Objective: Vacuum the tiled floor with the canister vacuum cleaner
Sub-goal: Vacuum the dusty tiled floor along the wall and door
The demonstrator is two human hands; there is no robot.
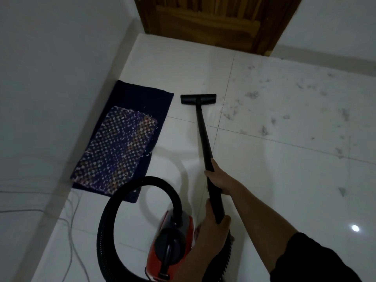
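Note:
A black vacuum wand [203, 135] slants from my hands down to a flat black floor nozzle [198, 98], which rests on the white tiled floor [274, 180]. My right hand [218, 179] grips the wand at mid-length. My left hand [212, 226] is closed around the wand's lower end, where the ribbed black hose [114, 202] joins. The hose loops left and over into the red and black canister [175, 237], which stands on the floor at my feet. Grey dust and hair clumps [264, 129] are scattered on the tiles right of the nozzle.
A dark blue mat [142, 92] with a patterned woven rug [116, 149] on top lies by the left wall. A wooden door [207, 19] is straight ahead. Thin grey cables [71, 231] trail along the floor at lower left.

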